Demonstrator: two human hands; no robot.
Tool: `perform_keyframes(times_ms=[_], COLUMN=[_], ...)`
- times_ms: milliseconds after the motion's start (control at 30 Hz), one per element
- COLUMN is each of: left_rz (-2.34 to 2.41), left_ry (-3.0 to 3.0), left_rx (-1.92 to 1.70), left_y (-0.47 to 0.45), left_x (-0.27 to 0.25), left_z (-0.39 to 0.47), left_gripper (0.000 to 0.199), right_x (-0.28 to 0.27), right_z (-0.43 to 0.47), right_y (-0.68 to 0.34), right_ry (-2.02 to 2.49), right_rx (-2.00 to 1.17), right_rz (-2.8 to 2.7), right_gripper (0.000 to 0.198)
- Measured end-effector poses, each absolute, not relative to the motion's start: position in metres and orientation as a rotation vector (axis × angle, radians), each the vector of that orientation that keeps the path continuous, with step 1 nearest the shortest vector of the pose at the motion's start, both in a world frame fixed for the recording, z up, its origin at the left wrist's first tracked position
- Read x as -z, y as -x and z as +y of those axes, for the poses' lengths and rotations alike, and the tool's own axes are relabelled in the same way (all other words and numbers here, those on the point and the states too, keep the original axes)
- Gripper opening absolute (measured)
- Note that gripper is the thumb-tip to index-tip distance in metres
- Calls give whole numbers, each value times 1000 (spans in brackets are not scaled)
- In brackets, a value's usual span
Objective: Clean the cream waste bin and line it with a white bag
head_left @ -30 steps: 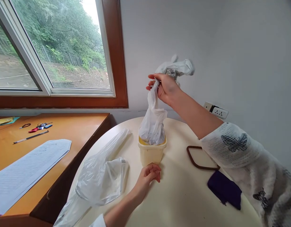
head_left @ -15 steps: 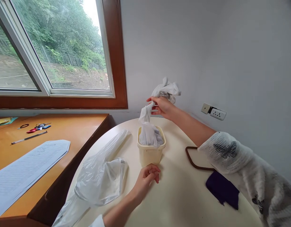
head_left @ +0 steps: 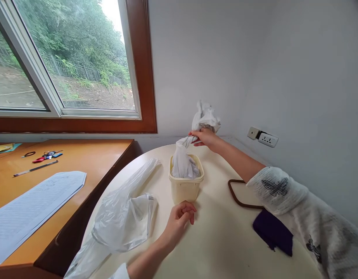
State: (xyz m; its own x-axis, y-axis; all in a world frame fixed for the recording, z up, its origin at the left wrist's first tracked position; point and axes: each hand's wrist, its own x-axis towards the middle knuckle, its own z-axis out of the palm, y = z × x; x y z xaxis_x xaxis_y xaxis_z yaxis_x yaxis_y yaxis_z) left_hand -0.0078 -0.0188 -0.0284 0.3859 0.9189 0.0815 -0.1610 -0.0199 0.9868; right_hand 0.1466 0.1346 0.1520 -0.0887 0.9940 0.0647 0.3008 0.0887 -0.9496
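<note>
In the head view my right hand [head_left: 206, 138] is closed around the twisted neck of a white plastic bag [head_left: 182, 162]. The bag's crumpled top flares out above and behind that hand. Its lower part sits in a cream plastic tub [head_left: 185, 189], and what the bag contains cannot be made out. My left hand [head_left: 180, 217] rests at the front foot of the tub, its fingers loosely curled with nothing visible in them. Whether its knuckles touch the tub is hard to tell.
Clear plastic bags [head_left: 120, 217] lie on the left of the round cream table [head_left: 222, 240]. A brown frame-like loop [head_left: 238, 200] and a dark purple cloth [head_left: 273, 232] lie right. A wooden desk [head_left: 100, 153] holds papers [head_left: 42, 205], a pen [head_left: 36, 168] and keys [head_left: 47, 156].
My right hand has moved slightly right and down, bending the bag's twisted neck over to the right. The bag's top has shifted with it. My left hand has stayed almost still.
</note>
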Motion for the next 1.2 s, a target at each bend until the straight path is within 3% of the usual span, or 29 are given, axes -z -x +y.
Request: perform_keyframes(times_ms=[200,433,600,733,967,1200], left_rz=[842,870,872,903,970,1063], left_ry=[-1383,-1406,-1417,-1470,-1522,-1594], left_rx=[-1191,-1199,-1201,-1237,-1278,-1334], left_y=[12,12,13,14,19,22], left_x=[25,30,34,32,29,25], left_z=[-21,-20,-18,-20,-19,-18], left_gripper=[12,10,13,16,21,21], right_x=[-128,-133,-135,-126,-118,-147], right_z=[132,113,100,97,102,118], right_y=[-157,-147,-126,-112,-115,-145], right_ry=[1504,1584,1835,1875,1739,1202], right_rx=[-958,-1119,-702,-654,-717,-846], right_rz=[-1611,-1888,-2375,-2459,-2312,-1734], right_gripper=[12,6,6,11,13,7])
